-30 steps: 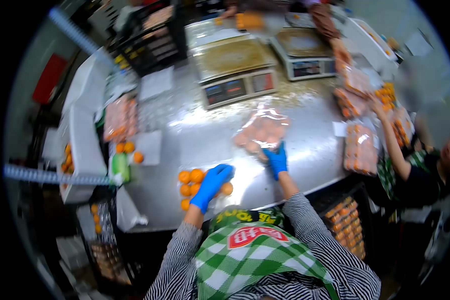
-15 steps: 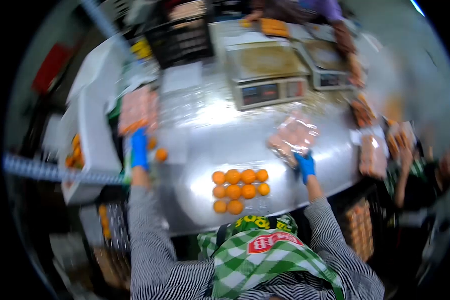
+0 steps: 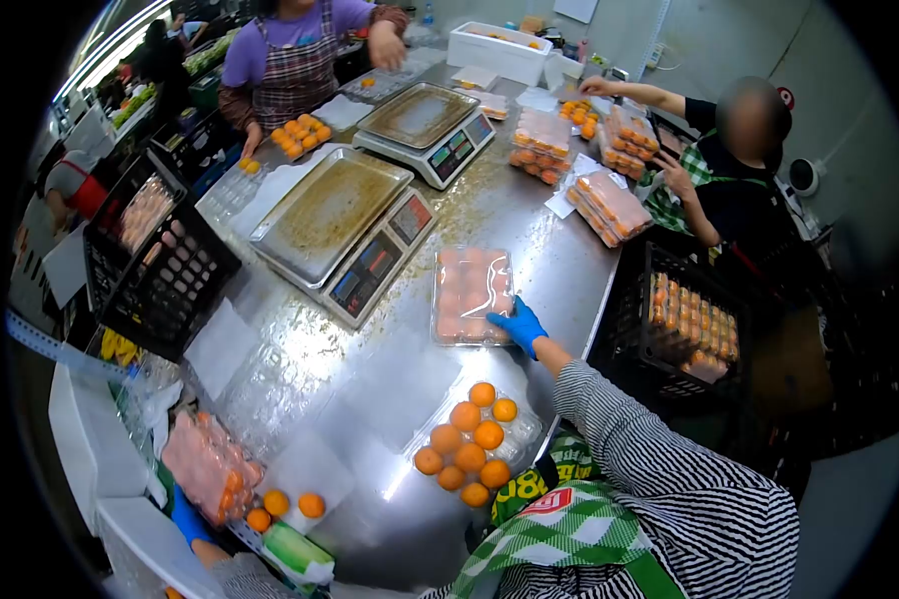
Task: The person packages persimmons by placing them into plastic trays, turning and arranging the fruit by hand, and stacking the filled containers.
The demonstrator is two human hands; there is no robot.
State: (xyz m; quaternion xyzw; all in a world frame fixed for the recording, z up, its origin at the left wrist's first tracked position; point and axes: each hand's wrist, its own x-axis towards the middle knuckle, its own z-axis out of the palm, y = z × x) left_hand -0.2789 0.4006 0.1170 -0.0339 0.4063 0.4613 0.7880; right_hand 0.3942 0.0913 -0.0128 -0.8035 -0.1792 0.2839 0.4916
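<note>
My right hand (image 3: 517, 325), in a blue glove, is at the right edge of a clear pack of oranges with a pinkish cover (image 3: 472, 290), thumb on top and fingers at its side. At the lower left my gloved left hand (image 3: 187, 518) is against a pink-wrapped bundle of oranges (image 3: 206, 461); its fingers are mostly hidden. Between my hands, near the table edge, an open clear tray (image 3: 517, 439) holds several bare oranges (image 3: 470, 457). Three loose oranges (image 3: 311, 505) lie beside the bundle, next to a green and white packet (image 3: 298, 552).
Two scales (image 3: 345, 230) (image 3: 425, 130) stand on the metal table (image 3: 370, 379). A black crate (image 3: 155, 260) is at the left, another (image 3: 649, 334) at the right. One person (image 3: 300, 60) is across the table; another (image 3: 739, 150) handles packs at the right.
The view has swung, showing more of the room. My left hand left the open tray and reached the pink bundle at the left. My right hand stays at the covered pack, which now lies straighter.
</note>
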